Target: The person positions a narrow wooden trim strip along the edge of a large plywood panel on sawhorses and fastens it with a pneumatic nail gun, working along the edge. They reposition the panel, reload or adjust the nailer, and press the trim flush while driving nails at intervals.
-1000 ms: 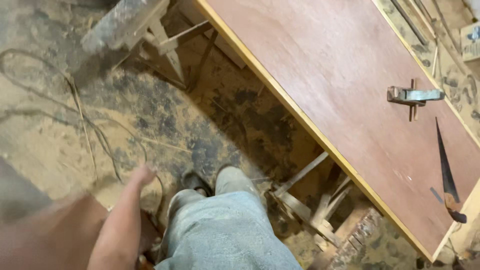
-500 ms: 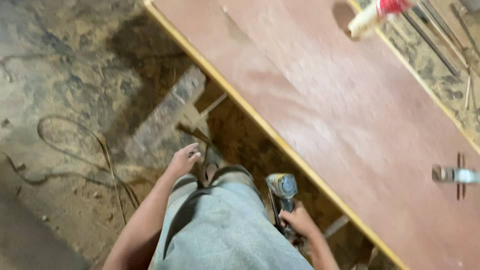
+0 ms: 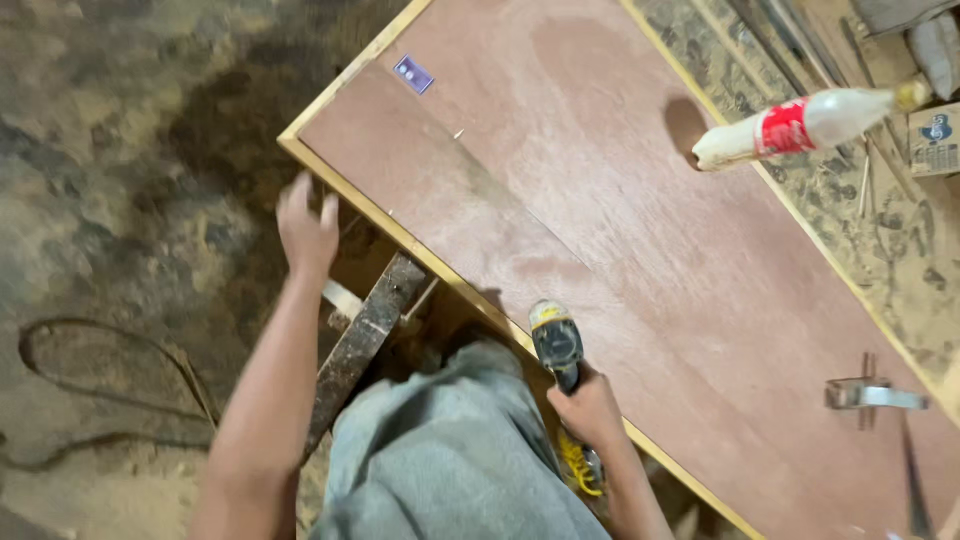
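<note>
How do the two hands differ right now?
The right hand is closed around a power tool at the board's near edge; the left hand holds nothing, fingers spread, reaching toward the board's corner. The left arm is stretched out further. Both are bare.

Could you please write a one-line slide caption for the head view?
Right hand grips a power tool at a reddish board's edge; left hand reaches near its corner.

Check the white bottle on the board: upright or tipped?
Tipped. The white bottle lies on its side on the board, its long body level with the surface, capped end toward the far edge.
</note>
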